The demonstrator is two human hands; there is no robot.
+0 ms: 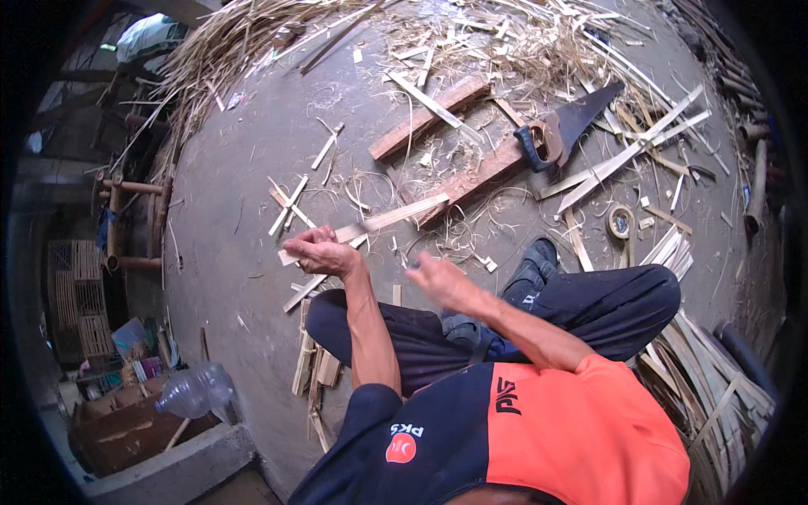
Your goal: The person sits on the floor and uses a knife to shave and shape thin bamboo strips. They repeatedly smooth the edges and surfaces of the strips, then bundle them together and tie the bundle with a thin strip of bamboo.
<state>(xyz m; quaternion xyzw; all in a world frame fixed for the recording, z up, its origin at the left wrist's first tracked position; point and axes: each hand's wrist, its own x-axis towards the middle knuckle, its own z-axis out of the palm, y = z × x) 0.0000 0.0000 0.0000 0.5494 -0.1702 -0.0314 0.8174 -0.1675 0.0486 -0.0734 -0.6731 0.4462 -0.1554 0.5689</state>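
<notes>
My left hand point(324, 254) is closed around one end of a flat, pale strip point(396, 215) that looks like split bamboo. The strip's far end reaches a reddish wooden block point(484, 172) on the floor. To the right of the strip and nearer my body, my right hand point(446, 284) is curled closed and slightly blurred. Something small and dark shows at its fingers, too smeared to name. A handsaw point(560, 135) with a dark grip lies across the block's far end.
Another reddish block point(429, 118) lies farther off among shavings. A tape roll point(620, 222) sits to the right, near crossed strips point(627, 160). Strip bundles lie by my left knee point(313, 362) and at lower right point(715, 396). A clear plastic bottle point(195, 390) is at lower left.
</notes>
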